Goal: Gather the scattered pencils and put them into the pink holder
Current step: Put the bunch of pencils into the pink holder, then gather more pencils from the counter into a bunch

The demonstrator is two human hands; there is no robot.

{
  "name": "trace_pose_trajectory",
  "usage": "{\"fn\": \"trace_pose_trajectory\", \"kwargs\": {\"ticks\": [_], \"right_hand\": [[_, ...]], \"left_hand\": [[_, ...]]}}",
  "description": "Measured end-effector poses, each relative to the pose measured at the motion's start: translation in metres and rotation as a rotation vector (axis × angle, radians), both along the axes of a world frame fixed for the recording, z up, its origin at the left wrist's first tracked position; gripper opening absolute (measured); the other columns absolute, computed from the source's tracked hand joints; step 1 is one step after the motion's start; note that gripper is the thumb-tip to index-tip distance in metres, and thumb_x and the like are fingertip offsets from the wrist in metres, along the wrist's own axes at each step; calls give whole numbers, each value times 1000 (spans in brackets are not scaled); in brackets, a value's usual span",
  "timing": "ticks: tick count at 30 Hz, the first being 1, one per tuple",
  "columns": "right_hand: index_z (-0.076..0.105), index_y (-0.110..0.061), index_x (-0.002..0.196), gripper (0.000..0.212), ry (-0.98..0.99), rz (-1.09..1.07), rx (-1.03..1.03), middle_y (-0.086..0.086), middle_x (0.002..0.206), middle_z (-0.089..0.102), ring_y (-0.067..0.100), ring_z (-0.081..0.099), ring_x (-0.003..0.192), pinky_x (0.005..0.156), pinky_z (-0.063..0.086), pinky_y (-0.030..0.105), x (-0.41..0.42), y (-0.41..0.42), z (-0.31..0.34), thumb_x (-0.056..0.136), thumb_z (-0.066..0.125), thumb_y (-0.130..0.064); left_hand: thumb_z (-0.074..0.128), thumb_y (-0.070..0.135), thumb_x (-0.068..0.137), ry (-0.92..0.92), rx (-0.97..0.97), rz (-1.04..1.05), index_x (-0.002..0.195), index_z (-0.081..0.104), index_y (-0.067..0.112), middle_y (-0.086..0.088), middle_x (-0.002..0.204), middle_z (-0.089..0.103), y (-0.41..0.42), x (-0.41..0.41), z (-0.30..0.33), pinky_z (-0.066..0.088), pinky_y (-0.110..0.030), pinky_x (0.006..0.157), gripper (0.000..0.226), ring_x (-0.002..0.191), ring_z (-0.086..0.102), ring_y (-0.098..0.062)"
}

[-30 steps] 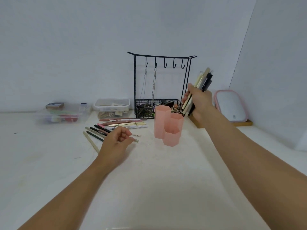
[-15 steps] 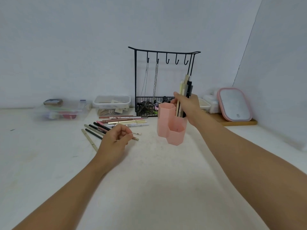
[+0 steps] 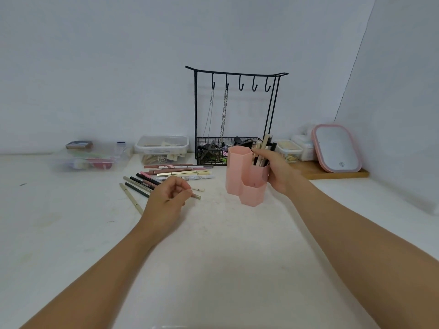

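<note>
The pink holder [image 3: 237, 176], made of hexagonal cups, stands on the white table right of centre. My right hand [image 3: 276, 172] grips a bundle of pencils [image 3: 262, 151] whose lower ends are down inside the holder's middle cup; their tops stick out above my fingers. Several scattered pencils [image 3: 171, 173] lie on the table to the left of the holder. My left hand [image 3: 168, 200] rests over the near end of this pile and pinches one thin pencil [image 3: 196, 197] between thumb and fingers.
A black wire rack [image 3: 235, 115] with hooks, chains and a basket stands behind the holder. Clear plastic boxes [image 3: 164, 148] sit along the back wall. A pink-rimmed mirror [image 3: 336, 148] leans on a wooden board [image 3: 332, 173] at the right.
My right hand has swung left and come down with the pencil bundle, from raised beside the holder to inside its middle cup. My left hand has stayed on the same pencil.
</note>
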State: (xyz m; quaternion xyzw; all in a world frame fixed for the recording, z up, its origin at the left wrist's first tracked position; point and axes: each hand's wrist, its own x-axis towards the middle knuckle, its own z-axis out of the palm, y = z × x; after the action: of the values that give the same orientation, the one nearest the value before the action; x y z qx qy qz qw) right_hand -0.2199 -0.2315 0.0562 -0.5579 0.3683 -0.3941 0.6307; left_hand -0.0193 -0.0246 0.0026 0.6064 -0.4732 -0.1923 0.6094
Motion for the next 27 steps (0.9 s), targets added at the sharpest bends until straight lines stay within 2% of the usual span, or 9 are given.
{"fn": "trace_pose_trajectory", "kwargs": {"ticks": [4,6,8,10,12,14,17,22,27], "right_hand": [[49,-19,129,55,3,-450,-306,-6,117,57,12,56,105,86,45,28,-7,25,11,83,74,-37],[55,-21,114,38,-3,-664,-607,-7,107,59,11,58,93,81,51,29,-5,54,14,83,73,-34],[61,-18,96,15,19,-568,-815,-5,90,62,11,56,76,69,49,25,5,91,14,84,71,-22],[65,-17,92,10,155,-194,-853,-5,81,64,9,56,69,64,48,20,25,125,8,84,71,-15],[68,-18,97,13,429,57,-892,-7,86,67,10,61,73,72,52,24,50,139,-9,84,72,-16],[69,-17,106,19,575,63,-879,-4,99,68,12,61,81,80,50,26,76,137,-30,87,69,-17],[66,-14,119,29,706,-58,-786,2,116,67,18,60,101,87,44,26,96,120,-49,92,65,-24],[72,-16,97,23,658,-71,-746,-7,83,62,8,55,72,60,38,17,92,102,-51,84,76,-34],[76,-13,92,14,699,-13,-839,-7,77,60,2,49,64,64,38,19,95,100,-58,86,75,-25]], "left_hand": [[65,3,94,8,-24,13,91,65,11,-5,78,60,1,-1,1,44,-19,64,8,73,54,-18],[66,3,93,17,-32,28,92,66,11,-6,80,60,0,-1,1,45,-25,67,8,75,54,-20],[68,2,90,45,-66,70,90,66,14,-12,81,61,1,0,2,47,-35,69,12,75,55,-27],[68,-1,86,34,-120,159,88,65,18,-19,78,64,4,3,4,52,-46,71,19,75,61,-37],[65,-5,84,-46,-155,267,89,65,15,-12,70,64,9,6,7,58,-45,68,21,69,65,-26],[63,-4,84,-158,-168,402,92,65,15,-2,69,62,15,15,10,57,-36,62,20,62,62,-11],[65,2,83,-273,-109,512,90,64,21,4,72,62,21,31,7,48,-29,63,20,66,59,-14],[63,4,86,-137,15,549,88,66,12,3,71,61,19,40,0,38,-9,54,9,63,55,-9],[63,3,87,-8,48,517,89,65,11,0,71,58,11,43,2,46,-20,56,8,60,52,-13]]}}
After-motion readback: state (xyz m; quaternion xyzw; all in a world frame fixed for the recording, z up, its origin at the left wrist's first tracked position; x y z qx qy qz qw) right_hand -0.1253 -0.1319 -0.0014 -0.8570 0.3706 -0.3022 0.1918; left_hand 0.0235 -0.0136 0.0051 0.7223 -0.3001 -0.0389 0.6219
